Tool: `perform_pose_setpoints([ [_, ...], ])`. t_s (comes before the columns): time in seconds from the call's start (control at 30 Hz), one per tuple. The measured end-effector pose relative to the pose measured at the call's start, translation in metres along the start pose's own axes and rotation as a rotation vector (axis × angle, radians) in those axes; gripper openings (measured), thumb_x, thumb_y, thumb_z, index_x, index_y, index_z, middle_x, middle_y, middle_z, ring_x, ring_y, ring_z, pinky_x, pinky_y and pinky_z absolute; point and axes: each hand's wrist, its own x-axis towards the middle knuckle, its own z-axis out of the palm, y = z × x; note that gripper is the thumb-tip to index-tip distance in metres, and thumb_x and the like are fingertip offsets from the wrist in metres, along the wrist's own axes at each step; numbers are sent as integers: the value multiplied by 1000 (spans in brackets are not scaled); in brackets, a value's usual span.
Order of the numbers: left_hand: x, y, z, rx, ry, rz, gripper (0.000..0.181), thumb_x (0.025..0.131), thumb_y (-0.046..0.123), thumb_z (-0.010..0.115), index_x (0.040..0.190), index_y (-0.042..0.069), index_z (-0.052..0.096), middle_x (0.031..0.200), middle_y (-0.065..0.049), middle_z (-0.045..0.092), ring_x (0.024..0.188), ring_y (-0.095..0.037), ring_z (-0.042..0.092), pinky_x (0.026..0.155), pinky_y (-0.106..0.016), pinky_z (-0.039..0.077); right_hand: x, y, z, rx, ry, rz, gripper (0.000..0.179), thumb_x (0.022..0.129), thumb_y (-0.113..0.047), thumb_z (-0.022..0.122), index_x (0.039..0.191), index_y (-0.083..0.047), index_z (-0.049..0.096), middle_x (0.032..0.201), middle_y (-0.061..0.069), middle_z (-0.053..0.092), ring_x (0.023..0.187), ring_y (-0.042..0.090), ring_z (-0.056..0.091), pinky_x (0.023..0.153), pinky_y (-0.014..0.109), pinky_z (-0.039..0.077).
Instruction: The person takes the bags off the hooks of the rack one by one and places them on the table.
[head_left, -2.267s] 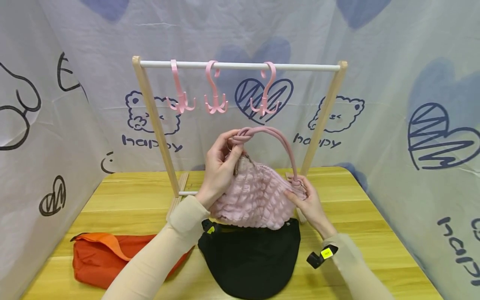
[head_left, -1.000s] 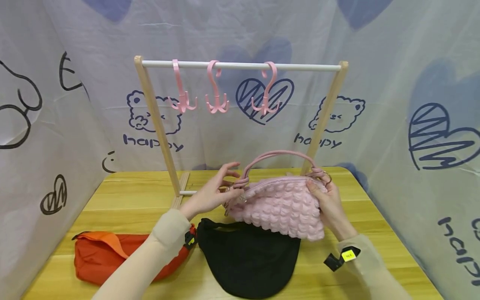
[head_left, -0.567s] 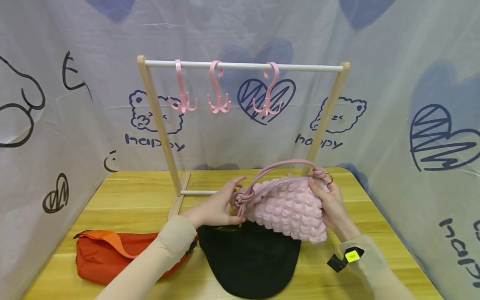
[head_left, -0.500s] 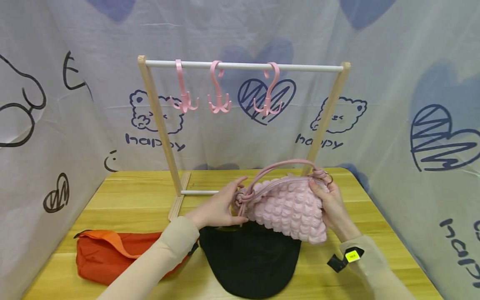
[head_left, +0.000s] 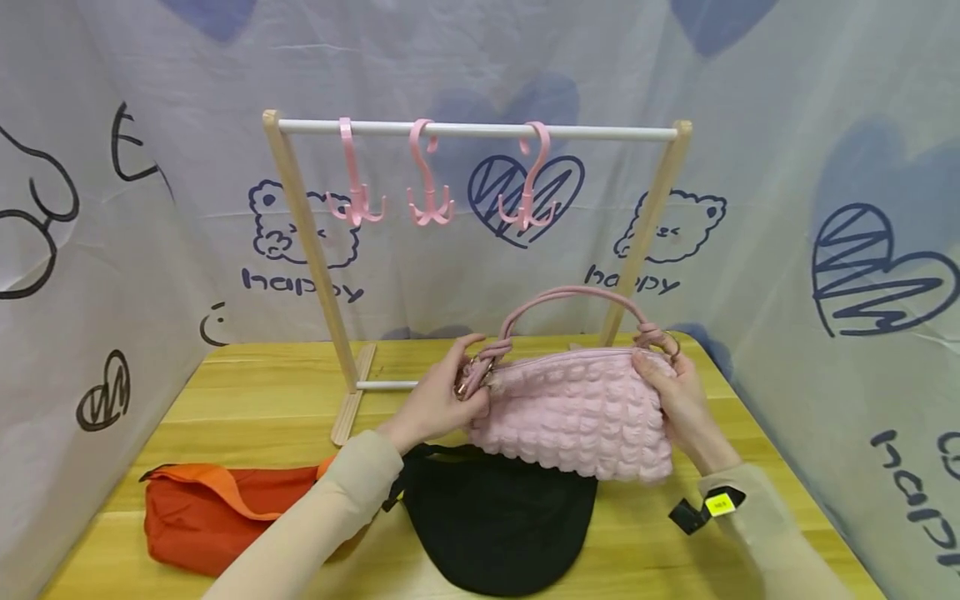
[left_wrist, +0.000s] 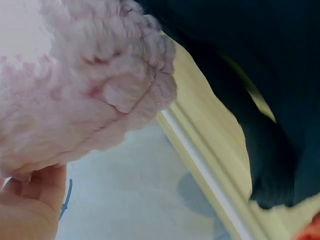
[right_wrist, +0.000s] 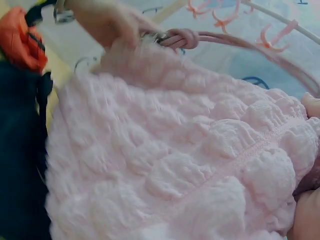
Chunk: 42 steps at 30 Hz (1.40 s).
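A puffy pink handbag (head_left: 577, 412) is held up between both hands, its looped handle (head_left: 573, 292) arching above the zipped top. My left hand (head_left: 442, 396) grips the bag's left end by the handle knot and metal ring. At the other end, my right hand (head_left: 678, 400) pinches the right top corner, thumb on the front. The right wrist view shows the bag's quilted fabric (right_wrist: 150, 150) up close, with the left hand (right_wrist: 107, 22) at its far end. Under and in front of it lies a black bag (head_left: 498, 525) on the table.
An orange-red bag (head_left: 202, 517) lies at the left, partly behind the left sleeve. Behind the hands stands a wooden rack with a white rail (head_left: 480, 130). Three pink hooks hang from it, including the middle hook (head_left: 430, 179). Printed cloth walls surround the wooden table (head_left: 247, 400).
The pink bag has come down from a tilted hold to nearly level and shifted right. The left hand loosened, then regripped its left end. Lately the bag has risen slightly.
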Motion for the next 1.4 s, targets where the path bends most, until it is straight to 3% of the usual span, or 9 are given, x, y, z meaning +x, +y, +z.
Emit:
perform_pose_setpoints([
  [0.13,0,5,1,-148,1,-64,66,100,20,59,154,38,26,90,-11,58,59,-14,42,53,-27,40,0,-2,-13,-66,2,-6,36,101,-12,59,130,-31,47,94,-13,65,77,2,64,66,19,55],
  [0.27,0,8,2,-184,18,-114,56,104,34,55,152,45,28,113,-16,58,77,-20,54,69,-34,46,-2,0,-26,-81,-88,-67,61,104,-7,53,150,-35,26,96,-10,64,76,4,66,64,21,57],
  [0.4,3,10,2,-277,-14,-135,51,103,35,57,151,37,38,149,-12,49,113,-28,58,93,-44,49,-3,1,-37,-68,-193,-122,67,104,-1,48,156,-34,21,104,-9,64,80,4,66,64,21,56],
  [0.6,6,10,3,-359,-129,-122,64,94,20,72,151,24,44,147,-8,54,126,-23,58,100,-38,50,-4,-1,-48,-185,-209,-183,57,105,-3,46,155,-26,31,104,-6,60,82,3,64,62,21,55],
  [0.77,8,14,12,-278,-98,-127,59,91,21,75,145,18,53,131,-9,65,99,-14,61,81,-28,51,-2,-7,-56,-328,-179,-204,53,104,-3,50,152,-20,37,100,-7,62,80,3,64,61,22,55],
  [0.83,9,17,17,-231,-83,-133,49,91,23,75,137,17,60,111,-7,70,83,-11,58,72,-25,48,-1,-8,-60,-421,-159,-214,53,103,-3,52,151,-19,38,100,-9,62,79,3,63,61,22,54],
  [1.0,12,24,34,-144,-101,-137,23,93,33,71,102,12,70,68,3,46,58,-8,39,55,-22,37,2,-6,-74,-681,-83,-221,50,102,-7,55,150,-11,39,99,-9,60,79,0,60,63,22,52],
  [1.3,20,43,71,-185,-180,-143,27,98,38,62,105,13,70,60,7,39,51,-7,36,52,-23,36,2,2,-99,-959,35,-213,47,102,-9,55,147,-5,44,90,14,51,73,4,44,61,24,38],
  [1.4,23,47,83,-197,-205,-139,30,99,38,60,107,12,71,62,7,41,53,-7,38,53,-23,36,2,3,-107,-1000,32,-208,45,101,-9,56,144,-1,45,104,26,57,86,15,52,71,28,40],
])
